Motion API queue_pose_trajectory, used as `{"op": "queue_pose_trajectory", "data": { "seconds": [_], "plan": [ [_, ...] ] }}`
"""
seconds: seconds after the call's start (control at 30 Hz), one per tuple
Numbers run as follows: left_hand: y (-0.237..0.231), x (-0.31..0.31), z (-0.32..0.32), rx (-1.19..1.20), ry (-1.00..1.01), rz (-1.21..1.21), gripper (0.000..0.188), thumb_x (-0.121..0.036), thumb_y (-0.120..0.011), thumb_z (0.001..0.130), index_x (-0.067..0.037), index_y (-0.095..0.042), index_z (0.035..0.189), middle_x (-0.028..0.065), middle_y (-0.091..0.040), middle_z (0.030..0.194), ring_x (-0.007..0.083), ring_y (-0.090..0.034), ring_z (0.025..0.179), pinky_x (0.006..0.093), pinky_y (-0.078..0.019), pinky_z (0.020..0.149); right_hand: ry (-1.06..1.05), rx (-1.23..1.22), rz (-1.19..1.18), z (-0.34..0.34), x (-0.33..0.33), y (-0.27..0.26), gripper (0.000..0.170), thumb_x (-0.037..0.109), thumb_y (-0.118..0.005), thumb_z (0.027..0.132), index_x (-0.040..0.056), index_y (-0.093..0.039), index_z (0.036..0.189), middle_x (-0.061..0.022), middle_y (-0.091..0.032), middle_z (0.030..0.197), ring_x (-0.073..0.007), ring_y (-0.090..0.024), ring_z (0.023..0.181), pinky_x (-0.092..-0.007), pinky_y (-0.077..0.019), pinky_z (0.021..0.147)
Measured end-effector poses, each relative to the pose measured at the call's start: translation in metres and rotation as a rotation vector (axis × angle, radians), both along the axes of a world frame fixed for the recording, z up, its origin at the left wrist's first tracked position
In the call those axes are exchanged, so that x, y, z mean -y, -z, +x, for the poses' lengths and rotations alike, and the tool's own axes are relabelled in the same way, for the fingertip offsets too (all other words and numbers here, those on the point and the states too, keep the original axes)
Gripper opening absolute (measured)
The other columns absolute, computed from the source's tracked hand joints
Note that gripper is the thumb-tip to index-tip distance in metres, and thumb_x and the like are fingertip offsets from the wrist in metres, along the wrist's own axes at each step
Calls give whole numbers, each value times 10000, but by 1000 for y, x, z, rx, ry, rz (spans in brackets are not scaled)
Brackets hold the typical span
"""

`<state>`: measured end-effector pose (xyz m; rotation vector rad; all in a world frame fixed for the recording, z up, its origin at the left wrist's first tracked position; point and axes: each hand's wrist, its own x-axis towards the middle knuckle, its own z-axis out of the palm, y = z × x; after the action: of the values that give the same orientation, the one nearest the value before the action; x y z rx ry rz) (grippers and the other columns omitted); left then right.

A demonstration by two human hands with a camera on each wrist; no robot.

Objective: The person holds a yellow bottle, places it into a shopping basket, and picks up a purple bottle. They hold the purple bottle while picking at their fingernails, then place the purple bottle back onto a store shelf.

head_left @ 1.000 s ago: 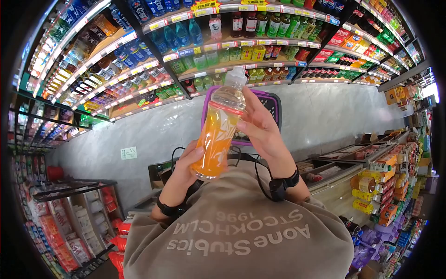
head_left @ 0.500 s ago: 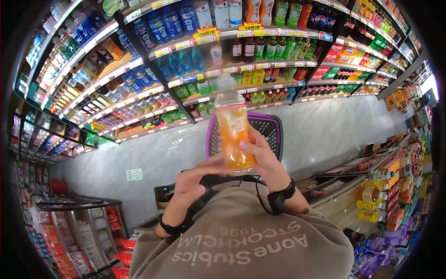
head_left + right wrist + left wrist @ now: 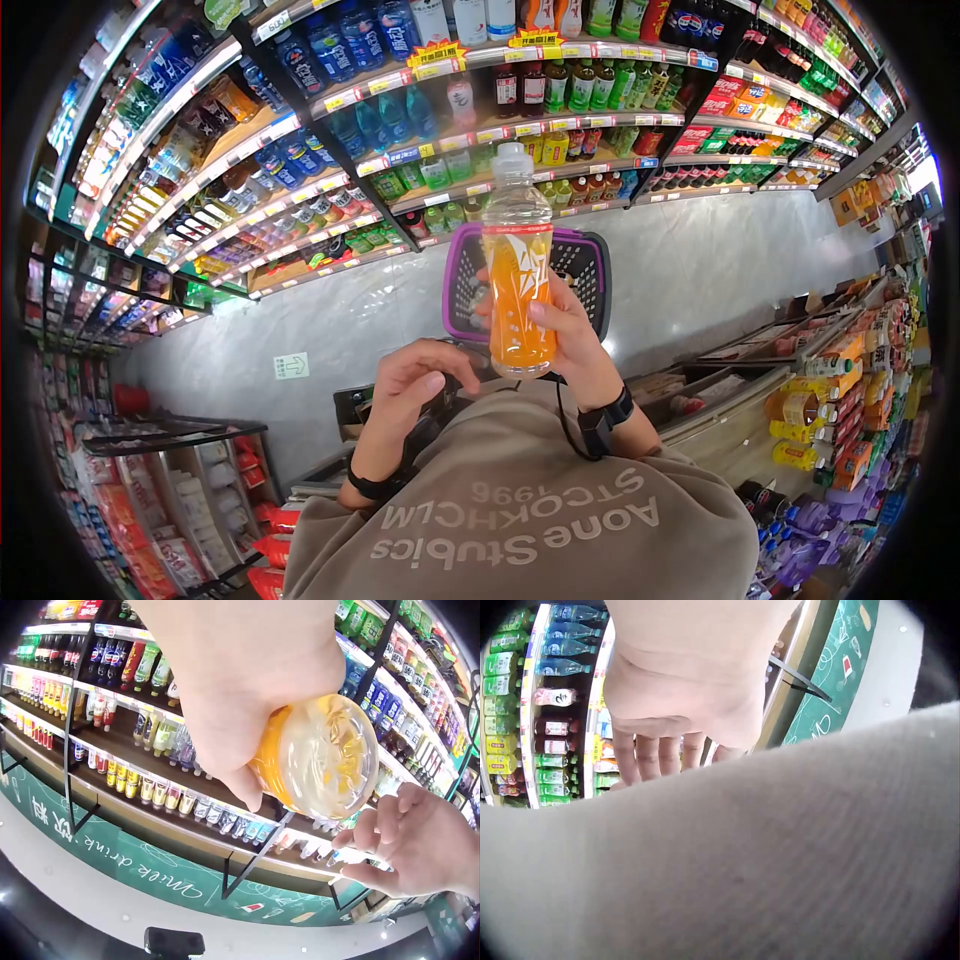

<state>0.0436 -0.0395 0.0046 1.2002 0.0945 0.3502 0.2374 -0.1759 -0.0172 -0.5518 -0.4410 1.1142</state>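
Drink shelves (image 3: 610, 50) line the far side; right hand (image 3: 575, 335) grips an orange-drink bottle (image 3: 518, 290); left hand (image 3: 412, 385), loosely curled, sits just left, clear of it.

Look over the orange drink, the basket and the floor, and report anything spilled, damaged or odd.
Nothing stands out. The orange drink bottle in the right hand has its cap on and shows no clear damage; the basket looks intact where visible, and no spill shows on the floor in view.
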Motion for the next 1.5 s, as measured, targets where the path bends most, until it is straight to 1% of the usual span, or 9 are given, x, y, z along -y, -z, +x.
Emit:
{"op": "queue_pose_trajectory", "data": {
  "seconds": [0.2,0.37,0.5,0.53,0.67,1.03,1.07,1.2,1.5],
  "plan": [
    [-7,2,6,-70,-104,70,333,-269,-639,949,54,-632,1035,180,-694,910,266,-694,847,390,-547,779,-23,2,-83,-4,1,-4,757,211,-714,896,5,-323,1510,-178,-538,1399,-286,-632,1163,-423,-546,966],
    [-18,-14,4,-64,-359,178,299,-146,-685,914,53,-609,1124,174,-694,950,258,-696,843,404,-547,811,-208,496,-232,20,11,-4,764,119,-768,842,-3,-382,1489,-120,-604,1299,-200,-610,1149,-350,-497,971],
    [-22,-31,-3,-66,-480,504,423,-72,-693,870,-17,-589,1276,159,-588,1302,248,-598,1186,397,-503,937,-308,624,-296,24,17,-5,771,63,-826,800,-12,-446,1466,-87,-598,1309,-150,-555,1186,-310,-438,1019],
    [-27,-35,-5,-95,-455,642,512,-58,-704,850,-55,-568,1343,129,-479,1457,243,-471,1350,399,-469,1003,-320,680,-283,25,18,-4,770,65,-826,802,-15,-446,1467,-86,-596,1313,-150,-548,1192,-310,-431,1026],
    [-42,-26,-2,-139,-487,705,590,-22,-735,823,-49,-541,1379,133,-488,1486,248,-475,1360,401,-454,1043,-388,751,-251,21,19,-11,817,87,-849,785,-32,-431,1477,-84,-574,1350,-146,-514,1228,-304,-398,1057],
    [-11,-40,-1,-92,-338,216,513,21,-703,861,-4,-528,1343,138,-640,1239,216,-608,1174,355,-483,988,-323,1000,-323,17,8,-9,843,172,-924,708,-34,-509,1413,-91,-631,1282,-137,-549,1191,-296,-436,1025],
    [-8,-43,-1,-90,-338,149,523,20,-709,869,-5,-514,1354,114,-630,1248,187,-603,1169,335,-491,974,-313,1005,-356,16,4,-11,820,209,-872,748,-20,-490,1436,-192,-577,1407,-249,-566,1276,-330,-422,1069],
    [6,-54,-9,-307,-381,3,568,9,-724,880,-17,-474,1389,89,-619,1237,155,-603,1141,311,-520,941,-146,1318,-435,14,-22,-31,781,128,-867,755,0,-501,1434,-106,-694,1166,-114,-634,968,-273,-517,886],
    [40,-88,32,-303,81,-29,750,-34,-769,860,-73,-378,1499,104,-587,1369,190,-592,1204,365,-513,991,-15,1111,-269,18,-110,8,871,94,-869,751,11,-420,1492,-129,-620,1310,-168,-589,1177,-310,-468,1012]
  ]
}}
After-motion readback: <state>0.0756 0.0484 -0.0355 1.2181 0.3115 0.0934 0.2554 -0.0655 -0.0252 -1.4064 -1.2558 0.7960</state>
